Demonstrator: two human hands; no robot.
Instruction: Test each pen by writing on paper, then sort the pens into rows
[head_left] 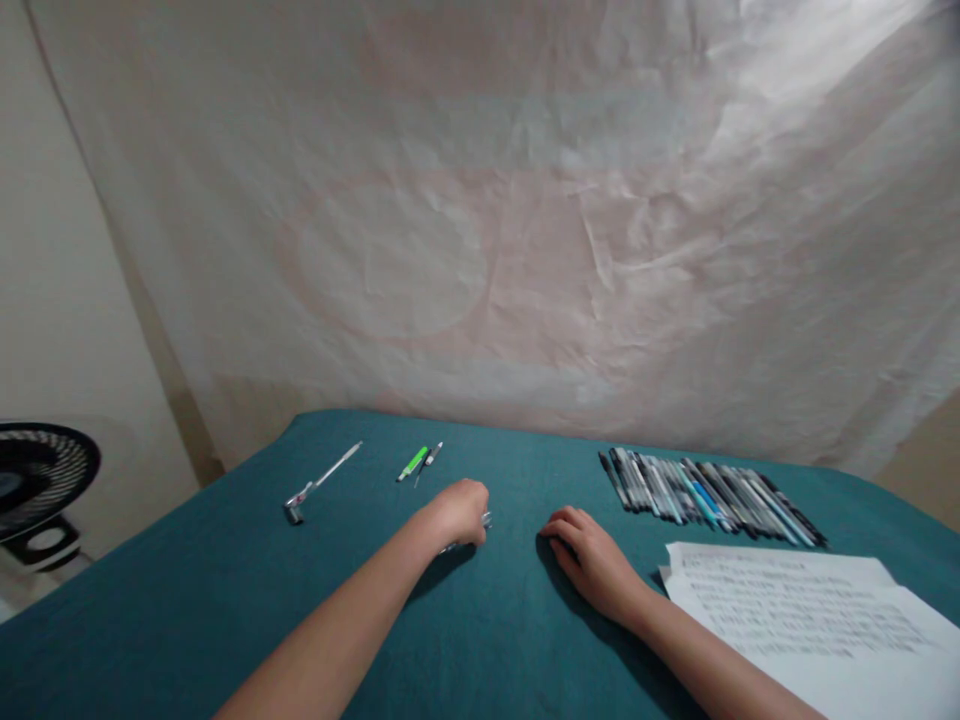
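Observation:
My left hand (459, 512) is closed in a fist just above the teal cloth, in the middle of the table. A small shiny, clear or silvery piece (487, 520) pokes out beside its fingers; the rest of it is hidden in the grip. My right hand (589, 562) rests on the cloth to the right, holding nothing I can see, its fingers loosely bent and the thumb a little apart. Beyond my left hand lie a green highlighter (412, 464) and a slim white-and-black pen (434, 454).
A long row of pens (705, 492) lies side by side at the back right. Sheets of written paper (810, 610) lie in front of it. At the left is a thin silvery rod with a thick end (322, 481). A black fan (45, 480) stands beyond the table's left edge.

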